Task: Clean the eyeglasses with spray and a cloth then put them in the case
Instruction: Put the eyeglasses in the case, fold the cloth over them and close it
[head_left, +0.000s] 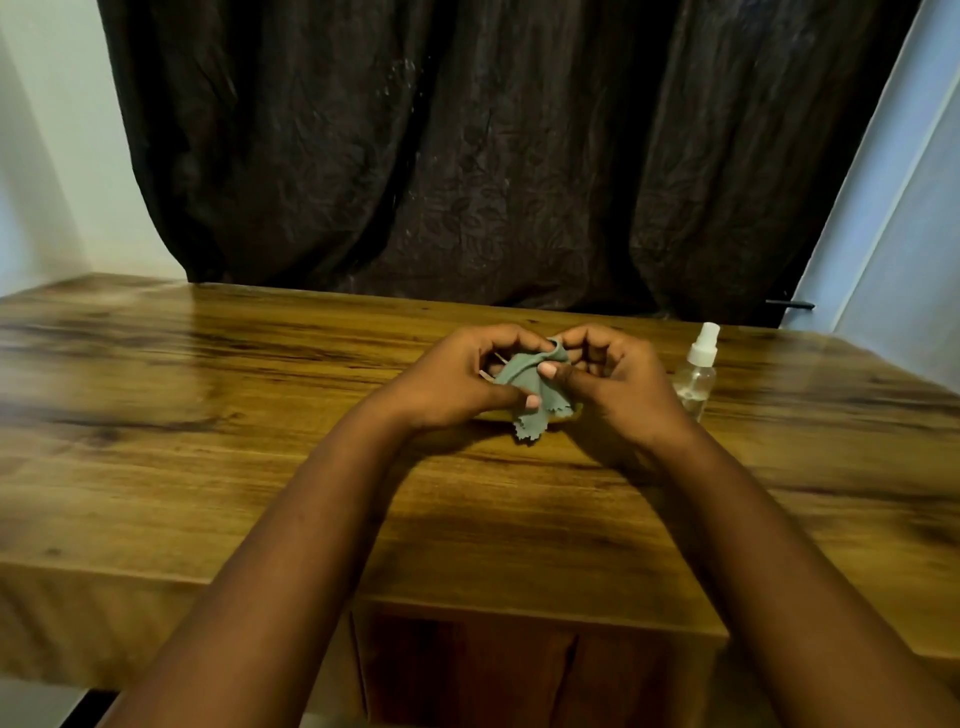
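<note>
Both hands meet above the middle of the wooden table (208, 395). A grey-green cloth (524, 387) with a zigzag edge is bunched between them. My left hand (457, 379) pinches the cloth with thumb and curled fingers, and thin pale parts of the eyeglasses (496, 364) peek out inside its grip. My right hand (618, 379) pinches the cloth from the other side, thumb pressed on the fabric. Most of the eyeglasses are hidden by the cloth and fingers. A clear spray bottle (698, 371) with a white nozzle stands upright just right of my right hand.
A dark object (561, 413), mostly hidden, lies on the table under the hands; I cannot tell what it is. A dark curtain (493, 156) hangs behind the table. The table's front edge runs below my forearms.
</note>
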